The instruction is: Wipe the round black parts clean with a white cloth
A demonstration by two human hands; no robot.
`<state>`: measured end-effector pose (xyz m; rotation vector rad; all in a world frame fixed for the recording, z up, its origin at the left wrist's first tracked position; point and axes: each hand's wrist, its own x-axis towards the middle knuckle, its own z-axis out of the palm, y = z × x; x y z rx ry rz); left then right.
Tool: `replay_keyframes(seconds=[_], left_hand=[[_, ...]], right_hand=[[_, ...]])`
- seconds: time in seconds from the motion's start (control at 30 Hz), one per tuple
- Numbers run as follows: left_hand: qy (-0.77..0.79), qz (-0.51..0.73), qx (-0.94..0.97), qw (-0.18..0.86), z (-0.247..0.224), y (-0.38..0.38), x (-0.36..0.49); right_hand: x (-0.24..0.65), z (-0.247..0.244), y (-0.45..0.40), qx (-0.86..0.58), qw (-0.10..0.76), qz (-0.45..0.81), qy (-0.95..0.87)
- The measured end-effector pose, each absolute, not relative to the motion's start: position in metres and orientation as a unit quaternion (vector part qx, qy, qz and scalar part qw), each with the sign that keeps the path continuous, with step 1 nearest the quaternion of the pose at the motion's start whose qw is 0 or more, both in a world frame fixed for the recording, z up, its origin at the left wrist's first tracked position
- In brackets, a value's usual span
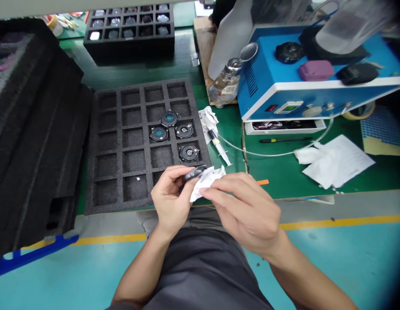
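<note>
My left hand (172, 196) grips a dark round watch case (195, 173) tilted on its edge, over the near right corner of a black foam tray (120, 170). Pinched in the fingers of my right hand (243, 209) is a crumpled white tissue (208, 181), which touches the case's right side. Behind my hands, four more round watch cases lie on the tray: one at the back (169, 118), one at the left (159, 133), one at the right (184, 131) and one nearest me (189, 153).
Right of the tray lie a syringe (221, 148) and a tissue (209, 120). A blue machine (261, 64) with a thin tube stands at the back right, beside a glass bottle (227, 84). Stacked foam trays (35, 142) rise at the left; another filled tray (130, 45) sits behind.
</note>
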<state>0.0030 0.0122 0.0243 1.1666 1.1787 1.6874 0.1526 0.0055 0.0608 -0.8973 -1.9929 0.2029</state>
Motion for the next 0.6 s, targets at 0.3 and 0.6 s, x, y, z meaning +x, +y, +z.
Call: replay_keyframes(seconds=[0.3, 0.6], left_hand=[[0.493, 0.643, 0.436, 0.391, 0.023, 0.01, 0.002], [0.479, 0.641, 0.358, 0.482, 0.025, 0.014, -0.008]], right_hand=[[0.155, 0.061, 0.004, -0.373, 0.453, 0.1, -0.804], [0.183, 0.068, 0.02, -0.467, 0.567, 0.032, -0.678]])
